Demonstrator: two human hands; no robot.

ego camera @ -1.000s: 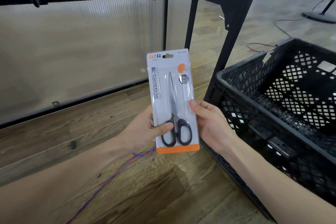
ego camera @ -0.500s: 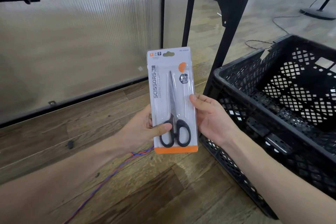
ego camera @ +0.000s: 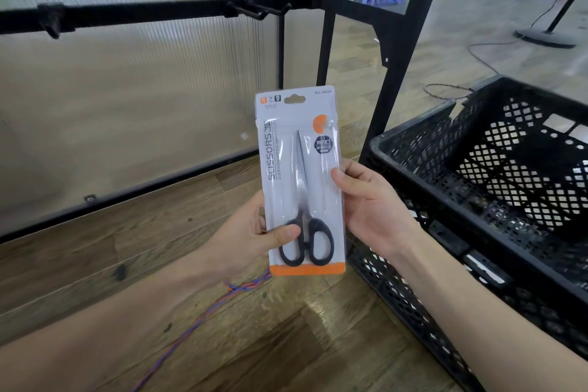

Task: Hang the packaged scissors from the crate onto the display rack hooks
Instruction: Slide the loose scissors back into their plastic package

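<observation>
Item: flat white blister card of black-handled scissors [ego camera: 300, 181], orange band along its bottom edge, slotted hang hole in the top margin. Position: held upright in mid-air above the wood-plank floor [ego camera: 280, 344], printed face toward the camera, below and in front of the rack bar, not yet on any hook.

Hold, left hand [ego camera: 251, 239]: thumb laid across the front over one handle loop, fingers behind the card (hidden), so it pinches the lower left edge. Hold, right hand [ego camera: 366, 204]: thumb on the front at the right edge near mid-height, fingers curled behind, pinching that side. Both grips sit low, which leaves the hang hole free, presumably for threading onto a hook.

Destination: black metal display rack bar [ego camera: 143, 13] running across the upper view, carrying a pair of black forward-pointing hooks [ego camera: 264, 8] above and slightly left of the card, and one further black clip [ego camera: 52, 22] far to the left. All bare of stock.

Source: black perforated plastic crate [ego camera: 496, 194] on the floor just right of the right hand; what shows of its interior holds no further packs (near corner not fully visible).

Surroundings: ribbed translucent wall panel [ego camera: 127, 89] behind the rack; twisted red-and-blue cable [ego camera: 203, 315] trailing over the floor below the left wrist.

Status, judged: carry stage; lifting and aligning hole to hook remain.
</observation>
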